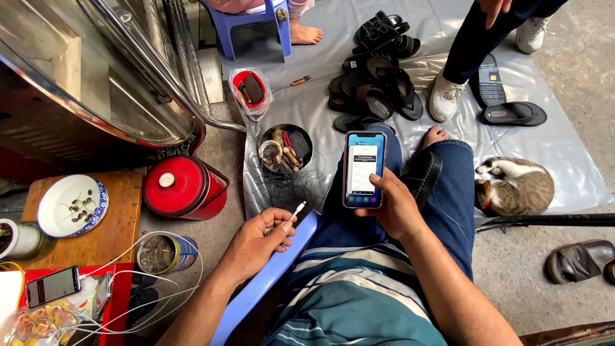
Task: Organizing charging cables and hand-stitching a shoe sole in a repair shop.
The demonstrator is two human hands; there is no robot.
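My right hand (396, 206) holds a smartphone (364, 168) upright over my lap, its screen lit, my thumb resting on its right edge. My left hand (257, 242) pinches the plug end of a white charging cable (296, 212) between thumb and fingers, to the left of the phone and apart from it. The cable trails down left toward a pile of white wire (138, 291). I sit on a blue plastic chair (269, 275), in blue jeans and a striped shirt.
A black sandal (423, 174) lies on my knee. Several sandals (378, 77) are piled on a grey plastic sheet (564, 160). A cat (516, 186) lies at right. A red pot (182, 187), a tool tin (285, 148), a bowl (69, 205), another phone (52, 286). A person's legs (477, 45) stand beyond.
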